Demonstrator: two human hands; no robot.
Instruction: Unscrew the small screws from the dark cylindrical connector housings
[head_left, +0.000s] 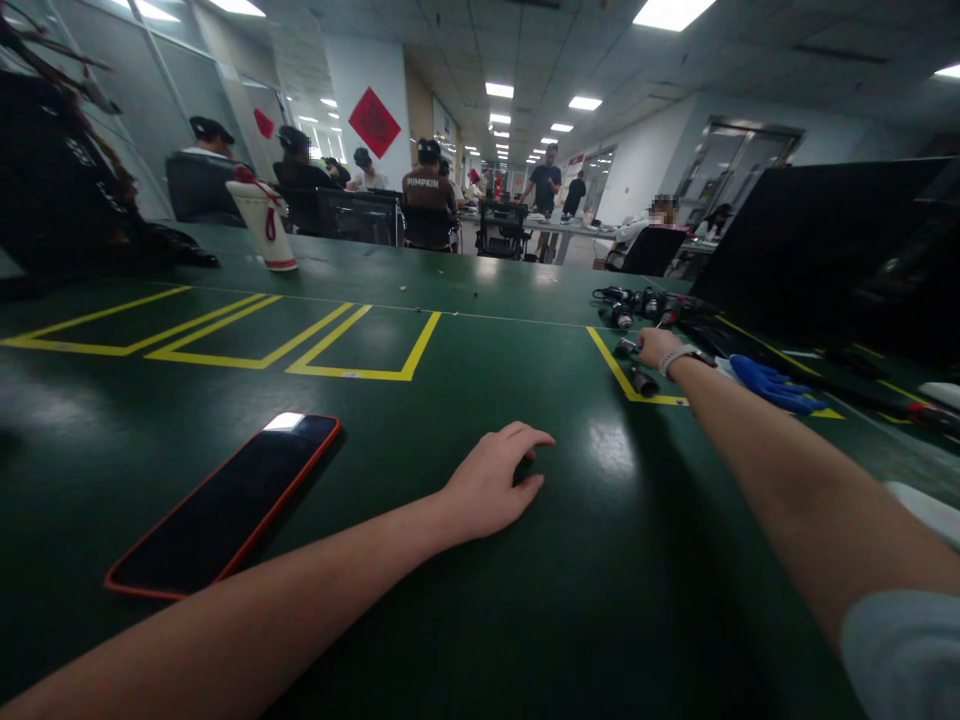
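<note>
At the near edge, a pale sleeve point(900, 655) is seen at the lower right, and a dark-screened phone with an orange rim point(225, 505) is laid on the green table point(480, 620), partly covered by the left forearm. The left hand point(499, 475) is rested on the bare tabletop, relaxed and released, with thumb and fingers parted. Farther off, a pale band point(679, 358) is worn on the right wrist. The right hand point(658, 350) is bent over a small metallic piece point(626, 347) at its fingertips; whether that piece is grasped or only touched cannot be told. Just beside it, a dark cylindrical piece point(643, 382) is placed inside the yellow tape outline point(610, 364). A blue glove point(772, 385) is left to the right of the forearm. Three taped outlines point(206, 361) are marked on the left. Beyond, a dark cluster of parts point(622, 308) is gathered, and a white cup with red trim point(264, 222) is stood upright. In the background, chairs are occupied by seated people, and a red diamond decoration point(374, 122) is fixed to a pillar.
</note>
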